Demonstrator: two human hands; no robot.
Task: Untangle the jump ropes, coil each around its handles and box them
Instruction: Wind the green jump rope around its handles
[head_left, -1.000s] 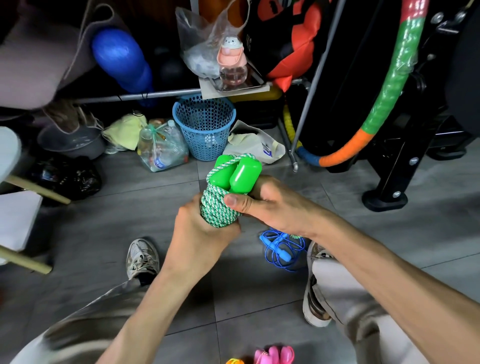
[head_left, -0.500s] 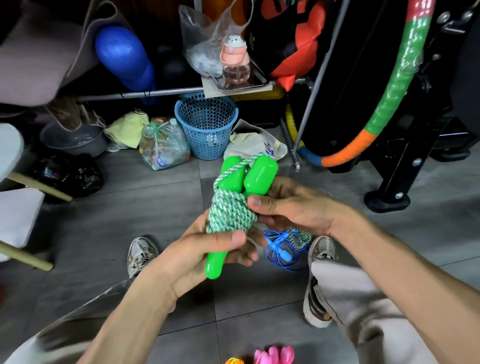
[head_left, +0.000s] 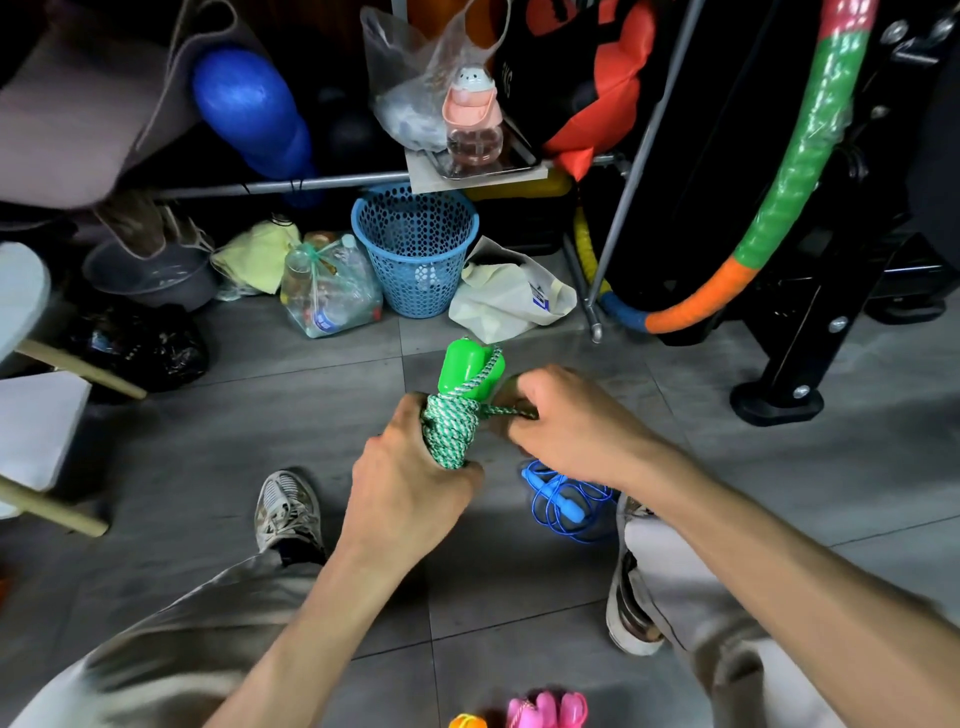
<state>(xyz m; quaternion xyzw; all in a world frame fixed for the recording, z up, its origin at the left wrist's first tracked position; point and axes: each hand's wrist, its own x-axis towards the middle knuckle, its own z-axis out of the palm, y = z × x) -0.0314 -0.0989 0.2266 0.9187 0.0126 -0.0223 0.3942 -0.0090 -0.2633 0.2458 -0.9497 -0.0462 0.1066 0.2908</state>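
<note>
My left hand (head_left: 410, 483) grips the lower end of the green jump rope (head_left: 452, 431), fingers curled round the coil. Its green handles (head_left: 467, 371) stick out at 12 o'clock. My right hand (head_left: 566, 421) at 3 o'clock of the coil pinches the rope's loose end, pulled taut. Blue jump rope (head_left: 563, 501) lies on the floor (head_left: 753, 483) under my right wrist. Pink handles (head_left: 545, 709) at 6 o'clock, frame bottom.
</note>
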